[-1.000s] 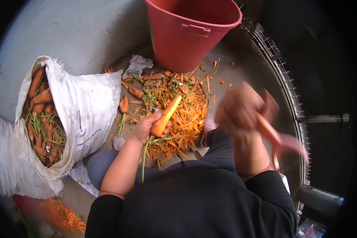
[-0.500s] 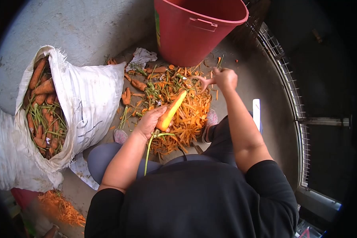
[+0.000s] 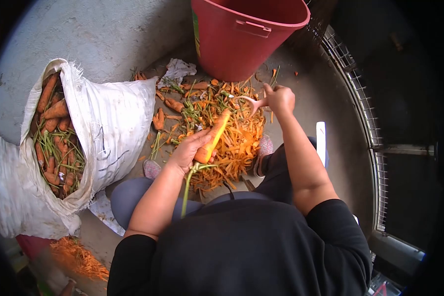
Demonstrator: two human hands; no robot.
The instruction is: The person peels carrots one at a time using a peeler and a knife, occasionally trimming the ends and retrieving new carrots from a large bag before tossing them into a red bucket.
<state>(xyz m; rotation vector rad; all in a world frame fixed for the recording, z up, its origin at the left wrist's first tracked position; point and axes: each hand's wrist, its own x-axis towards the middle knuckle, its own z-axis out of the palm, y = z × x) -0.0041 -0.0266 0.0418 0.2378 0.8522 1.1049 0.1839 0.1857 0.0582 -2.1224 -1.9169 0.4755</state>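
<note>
A partly peeled carrot [image 3: 213, 138] lies in the grip of my left hand [image 3: 188, 152], its green stalk hanging toward my lap. A bright peeled strip runs along its side, while darker skin still shows beside it. To the right of the carrot's tip, my right hand [image 3: 281, 100] is closed round the handle of a light-coloured peeler [image 3: 254, 103]. The peeler is apart from the carrot. Beneath both hands spreads a heap of orange carrot peelings [image 3: 239, 145] on the floor between my feet.
A white sack [image 3: 116, 123] full of unpeeled carrots [image 3: 56, 109] leans open at the left. A red bin [image 3: 246, 44] stands beyond the peelings. Loose carrots [image 3: 174, 104] and stalks lie near the sack. More orange shreds [image 3: 79, 259] are at lower left; a wire-mesh edge [image 3: 360, 93] curves along the right.
The carrot in my left hand has turned slightly, and its peeled strip looks narrower. My right hand with the peeler has barely moved. The view has shifted a little.
</note>
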